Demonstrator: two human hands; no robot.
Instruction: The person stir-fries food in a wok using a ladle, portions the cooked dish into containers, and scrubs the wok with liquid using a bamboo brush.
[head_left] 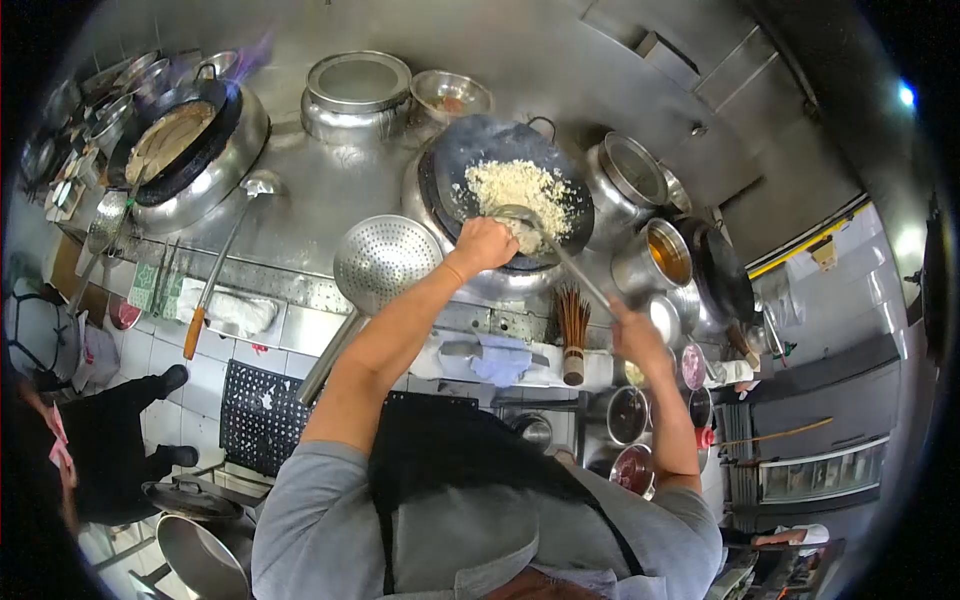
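Observation:
My left hand (486,243) is closed at the near edge of a black wok (460,150), gripping something I cannot make out under the fingers. Pale, crumbly food (518,187) lies in the wok, with a little smoke above it. In my right hand (640,338) is the long handle of a metal ladle (572,262). The ladle's round bowl rests in the food, close beside my left hand. Left of my left forearm, a large perforated strainer (386,262) lies on the counter edge with its handle toward me.
Another wok (172,140) with brown contents stands at the left. A bamboo brush (573,335), a blue cloth (500,360) and a pot of orange liquid (668,252) are near the counter edge. A person in black (105,450) is at the lower left.

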